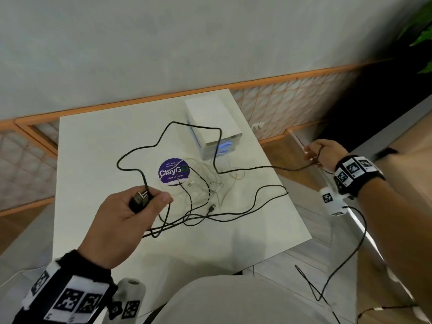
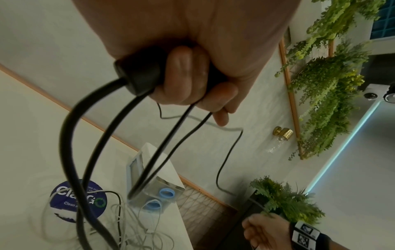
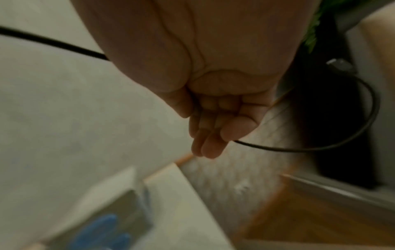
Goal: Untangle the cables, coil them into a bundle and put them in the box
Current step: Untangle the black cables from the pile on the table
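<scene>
A long black cable [image 1: 247, 169] loops across the white table [image 1: 93, 148] and over the white box [image 1: 214, 127] at the back. My left hand [image 1: 149, 202] hovers over the table's front left and grips the cable's black plug [image 1: 140, 199] with several strands [image 2: 74, 135] hanging from the fist [image 2: 192, 81]. Off the table's right edge, my right hand [image 1: 316, 155] pinches the same cable [image 3: 320, 148] between thumb and fingers [image 3: 213, 128]. Thin white cables [image 1: 210, 181] lie tangled mid-table, beside a black USB end [image 1: 211, 208].
A round purple sticker [image 1: 174, 170] marks the table's middle. Behind the table runs a wood-framed lattice partition [image 1: 292, 99] below a pale wall. Green plants [image 2: 320, 94] hang on the right. A thin black lead [image 1: 346, 265] dangles from my right wrist over the wooden floor.
</scene>
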A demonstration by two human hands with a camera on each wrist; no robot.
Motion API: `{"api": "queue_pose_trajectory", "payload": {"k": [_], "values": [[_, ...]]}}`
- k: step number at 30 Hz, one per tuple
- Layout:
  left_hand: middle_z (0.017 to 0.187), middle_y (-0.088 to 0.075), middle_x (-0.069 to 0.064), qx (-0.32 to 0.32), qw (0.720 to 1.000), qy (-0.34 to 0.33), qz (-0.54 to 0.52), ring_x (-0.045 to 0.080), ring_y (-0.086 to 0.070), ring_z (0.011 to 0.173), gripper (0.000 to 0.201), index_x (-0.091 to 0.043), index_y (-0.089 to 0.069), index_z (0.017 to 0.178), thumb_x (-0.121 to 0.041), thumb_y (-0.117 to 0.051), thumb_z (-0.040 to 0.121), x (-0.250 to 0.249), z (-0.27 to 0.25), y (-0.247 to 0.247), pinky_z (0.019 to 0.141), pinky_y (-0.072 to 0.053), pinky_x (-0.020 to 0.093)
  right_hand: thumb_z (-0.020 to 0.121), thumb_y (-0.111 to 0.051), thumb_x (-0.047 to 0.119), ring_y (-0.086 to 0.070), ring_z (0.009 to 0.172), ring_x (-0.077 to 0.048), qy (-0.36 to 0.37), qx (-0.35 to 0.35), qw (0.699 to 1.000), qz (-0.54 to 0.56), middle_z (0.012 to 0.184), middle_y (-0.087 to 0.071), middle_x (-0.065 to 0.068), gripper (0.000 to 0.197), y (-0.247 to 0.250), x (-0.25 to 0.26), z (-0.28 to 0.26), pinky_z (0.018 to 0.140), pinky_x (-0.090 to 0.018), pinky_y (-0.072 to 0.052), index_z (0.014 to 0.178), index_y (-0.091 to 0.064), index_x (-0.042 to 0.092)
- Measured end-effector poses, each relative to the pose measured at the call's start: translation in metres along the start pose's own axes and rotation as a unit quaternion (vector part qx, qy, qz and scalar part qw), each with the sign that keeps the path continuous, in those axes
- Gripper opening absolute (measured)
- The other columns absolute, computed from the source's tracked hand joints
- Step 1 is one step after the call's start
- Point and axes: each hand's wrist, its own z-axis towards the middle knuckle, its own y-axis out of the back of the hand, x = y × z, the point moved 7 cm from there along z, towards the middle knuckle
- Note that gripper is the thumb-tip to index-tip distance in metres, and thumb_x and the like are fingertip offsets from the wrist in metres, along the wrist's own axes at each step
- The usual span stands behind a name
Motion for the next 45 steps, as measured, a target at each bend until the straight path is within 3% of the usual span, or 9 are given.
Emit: {"api": "queue_pose_trajectory", "payload": {"k": [4,7,10,13,17,23,29,33,45], "values": [[0.054,-0.048,-0.008,0.044,0.998,0.012,0.040,0.008,-0.043,0.053,0.015,-0.024,-0.079,0.085,-0.035,-0.073,0.092,0.008,0.002,-0.014,0.054,-0.038,0.021,0.093,-0.059,0.014,-0.070,0.093,-0.037,-0.095,0.000,0.980,-0.176,0.114,-0.072,-0.024,0.019,0.017,-0.100,0.052,0.076,-0.043,-0.059,0.110,-0.067,0.011],[0.052,-0.053,-0.013,0.065,0.997,0.005,0.050,0.004,-0.046,0.052,0.015,-0.023,-0.079,0.084,-0.032,-0.072,0.094,0.007,0.006,-0.028,0.053,-0.037,0.012,0.073,-0.071,0.032,-0.064,0.117,-0.043,-0.108,0.012,0.956,-0.272,0.130,-0.063,-0.025,0.072,0.014,-0.137,0.067,0.094,-0.041,-0.053,0.139,-0.051,0.011],[0.071,-0.070,0.001,0.077,0.996,0.000,0.048,0.007,-0.057,0.061,0.010,-0.034,-0.079,0.087,-0.037,-0.071,0.093,0.007,0.010,-0.038,0.061,-0.045,0.016,0.088,-0.070,0.027,-0.054,0.130,-0.042,-0.093,0.001,0.961,-0.260,0.142,-0.055,-0.024,0.068,-0.003,-0.104,0.034,0.090,-0.030,-0.036,0.149,-0.045,0.007],[0.085,-0.075,0.009,0.080,0.996,0.006,0.049,0.026,-0.066,0.077,0.008,-0.037,-0.077,0.091,-0.041,-0.070,0.093,0.010,0.012,-0.045,0.072,-0.051,0.030,0.090,-0.058,0.041,-0.061,0.109,-0.032,-0.012,0.055,0.970,-0.238,0.117,-0.063,-0.010,0.051,-0.035,-0.055,0.004,0.092,-0.037,-0.050,0.134,-0.058,0.015],[0.067,-0.066,0.002,0.084,0.995,0.001,0.051,0.018,-0.055,0.062,0.010,-0.031,-0.076,0.088,-0.037,-0.070,0.094,0.008,0.013,-0.051,0.060,-0.046,0.024,0.099,-0.058,0.032,-0.067,0.095,-0.016,0.140,0.100,0.971,-0.164,0.111,-0.072,0.005,0.017,-0.080,0.028,-0.055,0.082,-0.034,-0.055,0.114,-0.065,0.036],[0.064,-0.048,0.016,0.065,0.997,-0.023,0.028,0.014,-0.041,0.056,0.043,-0.010,-0.063,0.081,-0.050,-0.066,0.094,0.000,0.020,-0.051,0.055,-0.036,0.026,0.100,-0.061,0.038,-0.059,0.118,-0.001,0.372,0.336,0.854,-0.142,0.135,-0.064,0.012,0.042,-0.178,0.138,-0.211,0.104,-0.024,-0.047,0.140,-0.057,0.027],[0.058,-0.044,0.004,0.007,0.992,-0.012,-0.127,0.017,-0.037,0.047,0.037,-0.016,-0.052,0.074,-0.042,-0.065,0.097,-0.008,0.025,-0.040,0.047,-0.035,0.028,0.099,-0.060,0.050,-0.068,0.109,-0.016,0.371,0.485,0.777,-0.152,0.120,-0.072,0.000,0.041,-0.243,0.144,-0.274,0.098,-0.035,-0.054,0.123,-0.058,0.017],[0.061,-0.040,0.004,-0.023,0.982,-0.005,-0.189,0.020,-0.026,0.052,0.045,0.000,-0.044,0.083,-0.041,-0.060,0.095,-0.010,0.027,-0.024,0.048,-0.019,0.036,0.107,-0.045,0.047,-0.055,0.067,-0.020,0.391,0.438,0.779,-0.220,0.075,-0.060,-0.001,0.034,-0.250,0.121,-0.251,0.065,-0.033,-0.044,0.090,-0.050,0.018],[0.059,-0.046,-0.001,-0.065,0.982,0.009,-0.178,0.019,-0.030,0.050,0.045,-0.005,-0.047,0.082,-0.046,-0.061,0.095,0.012,0.034,0.006,0.046,-0.026,0.027,0.094,-0.051,0.069,-0.057,0.061,-0.012,0.223,0.259,0.872,-0.351,0.062,-0.056,0.006,0.042,-0.171,-0.026,-0.134,0.063,-0.036,-0.048,0.083,-0.049,0.029]]}}
